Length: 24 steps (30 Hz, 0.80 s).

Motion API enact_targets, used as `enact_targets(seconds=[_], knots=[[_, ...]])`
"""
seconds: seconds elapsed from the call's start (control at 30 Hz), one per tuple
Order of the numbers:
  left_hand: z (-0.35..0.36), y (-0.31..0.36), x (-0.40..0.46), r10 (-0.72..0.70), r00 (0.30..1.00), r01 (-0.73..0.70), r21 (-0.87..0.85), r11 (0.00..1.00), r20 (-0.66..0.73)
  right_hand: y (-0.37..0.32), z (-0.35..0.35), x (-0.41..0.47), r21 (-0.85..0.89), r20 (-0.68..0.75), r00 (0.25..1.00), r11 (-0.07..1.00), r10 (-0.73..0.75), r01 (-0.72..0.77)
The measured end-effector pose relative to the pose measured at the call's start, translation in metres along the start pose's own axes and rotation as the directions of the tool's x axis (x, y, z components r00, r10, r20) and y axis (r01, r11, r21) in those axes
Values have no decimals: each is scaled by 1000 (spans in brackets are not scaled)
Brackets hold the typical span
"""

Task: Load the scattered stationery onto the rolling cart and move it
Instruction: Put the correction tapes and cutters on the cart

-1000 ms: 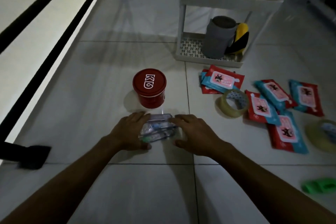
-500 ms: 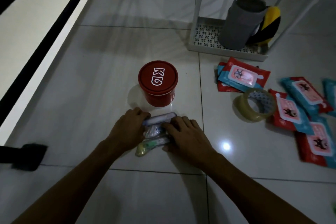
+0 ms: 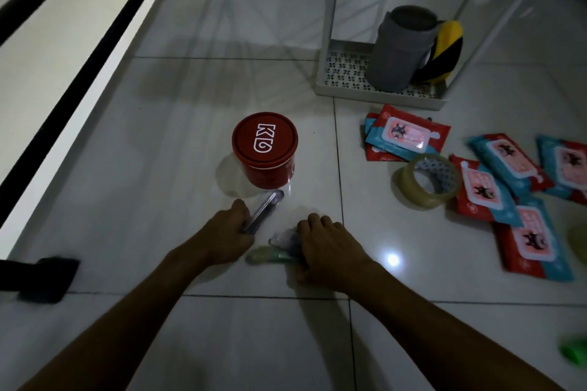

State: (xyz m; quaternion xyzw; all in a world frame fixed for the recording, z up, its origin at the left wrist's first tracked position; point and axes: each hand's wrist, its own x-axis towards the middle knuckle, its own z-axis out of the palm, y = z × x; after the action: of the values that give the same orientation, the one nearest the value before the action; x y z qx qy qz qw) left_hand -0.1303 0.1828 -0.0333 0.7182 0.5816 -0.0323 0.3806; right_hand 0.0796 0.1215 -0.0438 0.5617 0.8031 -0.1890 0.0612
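On the tiled floor my left hand (image 3: 227, 233) is shut on a slim grey pen-like case (image 3: 265, 208) that points up toward a red lidded tin (image 3: 265, 152). My right hand (image 3: 327, 247) is closed over a clear plastic packet (image 3: 282, 236) and a pale green pen (image 3: 270, 254) lying on the floor. The white rolling cart (image 3: 374, 90) stands at the back right; its bottom shelf carries a grey cup (image 3: 400, 47) and a yellow-and-black tape roll (image 3: 444, 51).
A clear tape roll (image 3: 425, 181) and several red-and-teal wipe packs (image 3: 406, 136) lie right of my hands. A green object (image 3: 573, 352) sits at the far right edge, a dark object (image 3: 44, 279) at the left. A wall with black stripes runs along the left.
My hands, which were pressed together over the small bundle, have parted. The left hand has drawn the grey case away and turned it toward the tin; the right keeps the packet and pen.
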Motion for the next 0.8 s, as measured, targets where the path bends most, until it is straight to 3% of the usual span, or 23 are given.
enact_targets(seconds=[0.17,0.3,0.37,0.47,0.57,0.7,0.8], knots=[[-5,18,-6,-7,1000,5,-103,995,-15,10,-6,-15,68,-37,998,996,55,-53],[-2,35,-14,13,1000,-14,-151,988,-5,20,-5,-32,284,12,994,952,112,-111],[-2,43,-20,18,1000,-15,-185,983,11,26,-14,-38,470,90,981,861,170,-192],[-3,53,-26,36,999,-31,-261,965,14,29,-31,-52,727,211,952,615,222,-304],[-8,70,-33,78,997,-69,-375,925,8,28,-54,-69,831,242,929,435,280,-348],[-20,100,-41,148,987,-161,-357,920,-63,33,-84,-78,845,168,917,427,362,-324],[-41,126,-49,169,981,-191,-336,923,-93,37,-107,-84,781,-60,902,583,427,-224]])
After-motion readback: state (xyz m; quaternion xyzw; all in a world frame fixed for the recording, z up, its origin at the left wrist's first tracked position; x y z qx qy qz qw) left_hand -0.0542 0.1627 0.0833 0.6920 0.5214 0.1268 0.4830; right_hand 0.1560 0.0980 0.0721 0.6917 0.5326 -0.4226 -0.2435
